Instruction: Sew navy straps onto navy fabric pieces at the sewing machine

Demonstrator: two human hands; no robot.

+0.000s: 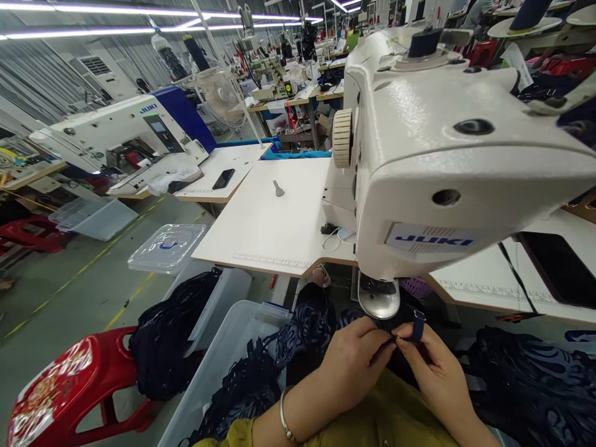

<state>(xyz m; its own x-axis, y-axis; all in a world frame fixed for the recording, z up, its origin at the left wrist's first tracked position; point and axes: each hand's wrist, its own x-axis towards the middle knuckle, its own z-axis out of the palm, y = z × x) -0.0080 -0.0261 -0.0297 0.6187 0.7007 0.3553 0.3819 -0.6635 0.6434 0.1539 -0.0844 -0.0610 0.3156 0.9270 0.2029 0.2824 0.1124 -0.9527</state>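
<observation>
A white JUKI sewing machine fills the right of the head view, with a round metal plate below its head. Just under that plate, my left hand is closed in a pinch on dark navy fabric. Close beside it, my right hand pinches a narrow navy strap that has a small ring or slider on it. The fingertips of both hands nearly meet. Dark patterned fabric hangs to the left of my hands, partly hidden by them.
A white table bears a small metal piece. Plastic bins with navy garments and a red stool stand at the lower left. More patterned garments lie at the right, below a black phone.
</observation>
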